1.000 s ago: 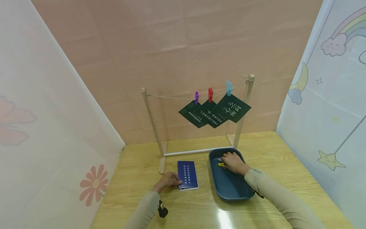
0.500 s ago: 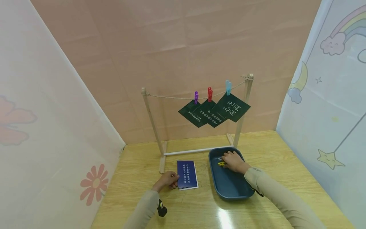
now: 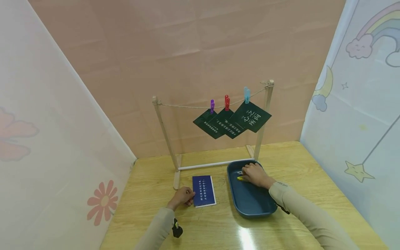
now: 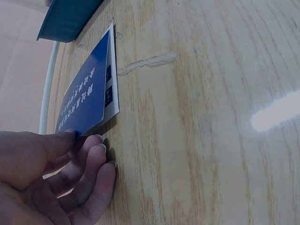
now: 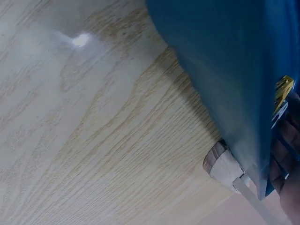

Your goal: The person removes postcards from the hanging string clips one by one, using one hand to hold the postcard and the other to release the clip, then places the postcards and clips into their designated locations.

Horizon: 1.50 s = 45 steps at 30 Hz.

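Observation:
My left hand (image 3: 182, 197) pinches the near left corner of a blue card (image 3: 203, 191) with white writing; the left wrist view shows the thumb on top of the card (image 4: 86, 93), which is tilted up from a white sheet. My right hand (image 3: 256, 174) reaches down into a dark blue tray (image 3: 253, 205), its fingers beside a yellow clip (image 3: 240, 178). In the right wrist view the tray wall (image 5: 220, 70) partly covers that hand (image 5: 288, 150), near the yellow clip (image 5: 282, 91) and a pale clip (image 5: 280, 114); its grip is unclear.
Behind the card and tray stands a wooden frame (image 3: 165, 133) with a string. Three dark green cards hang there, overlapping, from a purple clip (image 3: 212, 106), a red clip (image 3: 227, 103) and a light blue clip (image 3: 247, 95). Cloth walls enclose the table (image 3: 212, 232).
The left fingertips have shifted slightly up along the card's left edge. My right hand stays in the tray, and the yellow clip beside it has turned a little. The head view has shifted slightly.

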Tool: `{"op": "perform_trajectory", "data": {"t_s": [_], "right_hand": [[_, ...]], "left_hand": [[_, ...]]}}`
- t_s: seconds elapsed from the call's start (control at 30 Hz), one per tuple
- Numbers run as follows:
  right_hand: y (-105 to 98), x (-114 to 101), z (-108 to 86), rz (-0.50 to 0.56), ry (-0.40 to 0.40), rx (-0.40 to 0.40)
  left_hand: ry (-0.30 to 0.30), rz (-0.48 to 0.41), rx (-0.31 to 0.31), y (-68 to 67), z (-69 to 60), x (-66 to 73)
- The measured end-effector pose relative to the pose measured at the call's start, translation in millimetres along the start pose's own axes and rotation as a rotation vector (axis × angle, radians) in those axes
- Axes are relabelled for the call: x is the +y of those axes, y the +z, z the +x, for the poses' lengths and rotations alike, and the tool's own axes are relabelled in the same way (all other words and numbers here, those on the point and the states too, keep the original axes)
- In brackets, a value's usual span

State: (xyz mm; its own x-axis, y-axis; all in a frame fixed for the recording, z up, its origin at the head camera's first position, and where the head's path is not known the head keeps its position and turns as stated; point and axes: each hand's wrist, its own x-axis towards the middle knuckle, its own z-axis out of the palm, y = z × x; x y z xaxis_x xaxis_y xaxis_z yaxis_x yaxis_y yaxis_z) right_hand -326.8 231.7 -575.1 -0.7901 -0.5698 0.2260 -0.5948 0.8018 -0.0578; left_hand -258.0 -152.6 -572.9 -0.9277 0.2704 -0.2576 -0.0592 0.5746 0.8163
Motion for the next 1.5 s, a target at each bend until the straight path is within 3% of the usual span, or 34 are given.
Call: {"op": "perform_trajectory", "data": {"t_s": [0.47, 0.77, 0.97, 1.27, 1.4, 1.5], "right_hand": [[-1.9, 1.9, 1.2, -0.005, -0.018, 0.097], [-6.3, 3.9, 4.7, -0.012, -0.068, 0.215], [-16.1, 3.6, 8.6, -0.046, -0.086, 0.238], [-29.1, 3.6, 12.9, -0.075, -0.099, 0.373], [-34.8, 2.3, 15.4, -0.097, -0.153, 0.426], [-39.4, 1.1, 17.9, -0.107, -0.197, 0.472]], "left_hand": [[0.032, -0.015, 0.007, 1.2, 0.4, -2.5], [0.054, -0.023, 0.016, 1.2, 7.0, 2.6], [0.06, -0.003, 0.072, 4.5, 14.6, 5.9], [0.177, -0.012, 0.164, 6.2, 19.2, 17.4], [0.219, -0.004, 0.206, 6.4, 20.8, 25.1], [0.218, 0.019, 0.23, 7.4, 22.8, 29.9]]}}
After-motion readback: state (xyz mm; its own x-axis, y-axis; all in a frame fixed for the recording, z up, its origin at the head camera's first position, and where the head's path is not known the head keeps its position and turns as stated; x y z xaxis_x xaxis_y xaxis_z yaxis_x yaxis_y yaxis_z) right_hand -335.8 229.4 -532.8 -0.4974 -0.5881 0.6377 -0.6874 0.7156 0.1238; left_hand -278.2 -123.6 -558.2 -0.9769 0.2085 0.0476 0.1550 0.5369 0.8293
